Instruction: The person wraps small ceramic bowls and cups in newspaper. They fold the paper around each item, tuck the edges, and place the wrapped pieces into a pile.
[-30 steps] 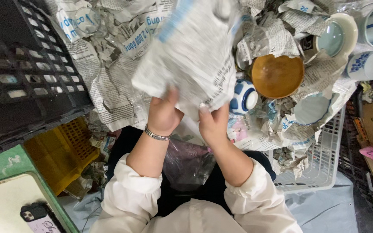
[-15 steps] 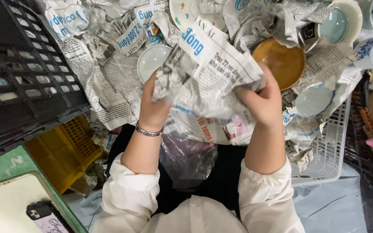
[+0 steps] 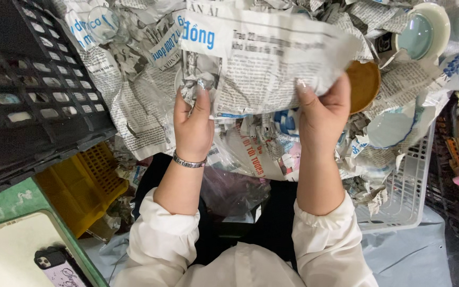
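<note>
Hands (image 3: 256, 119) spread apart (upright), gripping newspaper sheet (image 3: 264, 61).

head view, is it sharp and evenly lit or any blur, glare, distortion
Head view: even, soft light and faint shadows; the newspaper sheet between left hand and right hand is sharp; slight sheen on the pale bowl; the black crate bends at the edge, a wide-lens effect.

We see one newspaper sheet (image 3: 272, 64), crumpled and creased, black print with a blue headline at its left end. It's held up roughly flat and wide, spread between both hands: left hand (image 3: 193, 127) pinches its lower left edge, right hand (image 3: 322, 114) grips the lower right. It hangs above the paper-filled basket, tilted slightly down to the right.
</note>
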